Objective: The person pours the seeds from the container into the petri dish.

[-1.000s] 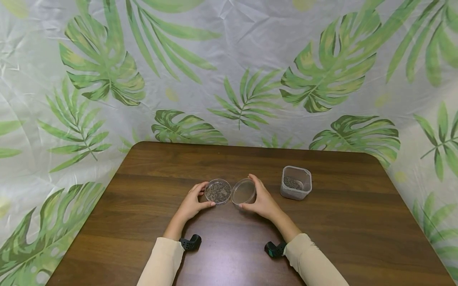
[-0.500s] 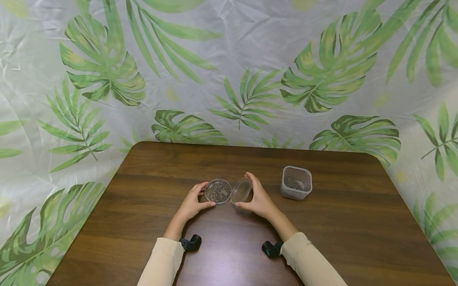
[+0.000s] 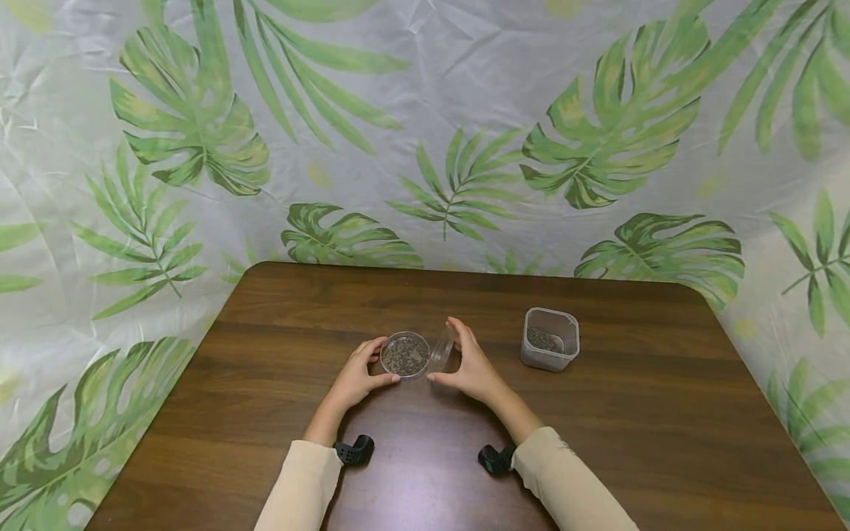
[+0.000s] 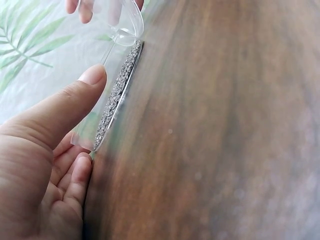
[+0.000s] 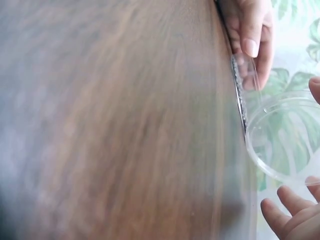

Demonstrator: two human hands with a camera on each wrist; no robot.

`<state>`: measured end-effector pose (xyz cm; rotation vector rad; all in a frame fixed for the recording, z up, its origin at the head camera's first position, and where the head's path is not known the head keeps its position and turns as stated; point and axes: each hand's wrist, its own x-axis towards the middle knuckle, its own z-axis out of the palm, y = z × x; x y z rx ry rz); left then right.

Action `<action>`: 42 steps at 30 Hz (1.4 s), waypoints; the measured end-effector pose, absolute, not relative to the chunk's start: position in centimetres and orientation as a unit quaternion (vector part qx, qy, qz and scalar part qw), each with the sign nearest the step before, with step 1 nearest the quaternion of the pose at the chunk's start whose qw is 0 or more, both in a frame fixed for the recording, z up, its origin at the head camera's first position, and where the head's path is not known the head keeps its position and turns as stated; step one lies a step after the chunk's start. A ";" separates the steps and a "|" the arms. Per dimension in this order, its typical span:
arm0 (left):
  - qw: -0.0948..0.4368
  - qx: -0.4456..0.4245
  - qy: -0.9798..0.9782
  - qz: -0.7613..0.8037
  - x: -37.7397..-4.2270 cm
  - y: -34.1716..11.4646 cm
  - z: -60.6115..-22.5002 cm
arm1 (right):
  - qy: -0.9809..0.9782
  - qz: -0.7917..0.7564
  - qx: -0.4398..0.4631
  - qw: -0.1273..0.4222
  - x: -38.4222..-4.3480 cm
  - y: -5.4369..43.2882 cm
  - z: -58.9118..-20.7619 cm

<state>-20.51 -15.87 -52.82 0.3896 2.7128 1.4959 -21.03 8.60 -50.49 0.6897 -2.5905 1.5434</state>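
Observation:
A round clear petri dish (image 3: 405, 355) with grey-brown grains spread in it lies on the table. My left hand (image 3: 358, 376) holds it from the left, thumb at the near rim and fingers round the far side. In the left wrist view the grains (image 4: 118, 95) form a low layer along the dish's bottom. My right hand (image 3: 473, 365) grips a clear round lid (image 3: 441, 350) between thumb and fingers. The lid stands steeply tilted on edge, its lower rim right beside the dish's right rim. Seen from the right wrist, the see-through lid (image 5: 285, 135) faces the dish.
To the right of my right hand stands a square clear plastic tub (image 3: 550, 341) with some dark grains at its bottom. Behind the brown wooden table (image 3: 319, 295) hangs a leaf-patterned cloth (image 3: 465, 110). Each wrist wears a black camera mount (image 3: 355, 450).
My right hand has moved left and tipped the lid up, from a shallow slant to nearly upright, beside the dish. The left hand and the dish have stayed in place.

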 end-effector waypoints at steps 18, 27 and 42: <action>0.010 0.126 0.872 0.474 -20.5 -15.9 -52.8 | -0.802 0.547 0.238 -0.013 -19.4 7.0 -46.8; 0.011 0.127 0.870 0.476 -20.6 -15.9 -53.0 | -0.791 0.567 0.227 -0.031 -19.8 6.6 -47.5; 0.012 0.128 0.868 0.480 -20.6 -15.9 -52.9 | -0.784 0.568 0.246 -0.032 -20.3 6.3 -48.7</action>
